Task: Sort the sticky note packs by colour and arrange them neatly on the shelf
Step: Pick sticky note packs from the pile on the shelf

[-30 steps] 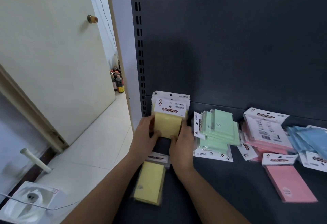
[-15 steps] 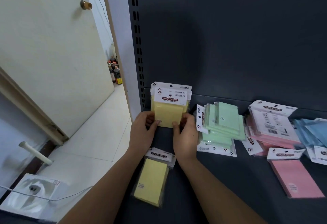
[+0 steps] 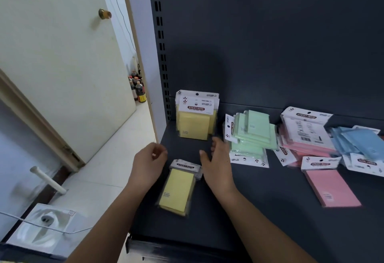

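Now that the left hand (image 3: 150, 164) and right hand (image 3: 216, 166) have let go, both empty, the yellow stack (image 3: 195, 122) stands unaided; the flat yellow pack (image 3: 178, 190) likely follows.

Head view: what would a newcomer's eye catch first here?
Yellow packs stand upright in the back left corner of the shelf. The left hand and the right hand hover empty before them. A green pile, a pink pile and a blue pile lie untidy to their right.

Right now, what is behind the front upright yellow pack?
Another yellow pack: only its white header and right edge show past the front pack. Its body, and any further packs, are covered.
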Demonstrator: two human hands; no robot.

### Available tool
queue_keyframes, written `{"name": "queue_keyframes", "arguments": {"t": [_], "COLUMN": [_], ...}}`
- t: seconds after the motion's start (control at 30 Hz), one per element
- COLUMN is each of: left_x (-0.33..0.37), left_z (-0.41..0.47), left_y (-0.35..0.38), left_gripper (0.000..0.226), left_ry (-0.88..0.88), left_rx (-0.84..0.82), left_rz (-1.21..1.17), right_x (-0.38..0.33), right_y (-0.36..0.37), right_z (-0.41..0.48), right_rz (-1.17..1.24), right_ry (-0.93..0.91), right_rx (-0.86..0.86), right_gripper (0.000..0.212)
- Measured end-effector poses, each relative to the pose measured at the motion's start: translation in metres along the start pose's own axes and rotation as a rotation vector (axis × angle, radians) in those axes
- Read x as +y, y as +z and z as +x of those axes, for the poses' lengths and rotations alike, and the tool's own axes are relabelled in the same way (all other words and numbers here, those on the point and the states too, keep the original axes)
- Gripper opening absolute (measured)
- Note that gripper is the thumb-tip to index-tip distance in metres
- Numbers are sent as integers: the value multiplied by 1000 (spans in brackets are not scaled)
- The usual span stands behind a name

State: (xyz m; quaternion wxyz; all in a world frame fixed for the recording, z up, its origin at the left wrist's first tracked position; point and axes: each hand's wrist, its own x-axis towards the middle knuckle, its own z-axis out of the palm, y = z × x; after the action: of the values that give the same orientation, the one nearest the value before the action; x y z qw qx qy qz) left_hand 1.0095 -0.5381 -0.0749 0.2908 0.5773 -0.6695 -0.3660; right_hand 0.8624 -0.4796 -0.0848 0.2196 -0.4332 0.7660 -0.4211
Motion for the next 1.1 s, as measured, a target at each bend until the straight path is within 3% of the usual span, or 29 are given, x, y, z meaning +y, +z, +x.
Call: {"name": "queue_keyframes", "arguments": {"t": [0.1,0.27,0.43,0.57,0.63,0.8,1.0,1.1], "left_x": [2,3,1,1,5,15,21,21], "left_z": [-35,-63,-63,-67,-71,-64,-32,-14], "left_y": [-10,2,12,26,32,42,48,49], "left_gripper": [27,21,22,31,34,42,47,47], "left_ry": [1,40,-28,-72,-70,84,309,360], "left_rx": [-120,-147,-145,-79,-66,1,59,87], "left_rz": [192,298,229,176,11,-191,-274,-253], "right_x": [-1,-11,-11,-6,-1,6,-2,-2], "right_y": [-13,-27,-19,-16,-15,-14,-9,-1], "right_z": [-27,-64,-74,-69,-68,-56,-21,-6], "right_rz": [-84,-388,-311,-77,116,339,282,242], "right_ry": [34,61,18,51,65,-16,-232,-255], "right_rx": [-79,-266,-343,-299,-254,-104,56,115], "right_gripper": [41,37,34,29,29,45,55,51]}}
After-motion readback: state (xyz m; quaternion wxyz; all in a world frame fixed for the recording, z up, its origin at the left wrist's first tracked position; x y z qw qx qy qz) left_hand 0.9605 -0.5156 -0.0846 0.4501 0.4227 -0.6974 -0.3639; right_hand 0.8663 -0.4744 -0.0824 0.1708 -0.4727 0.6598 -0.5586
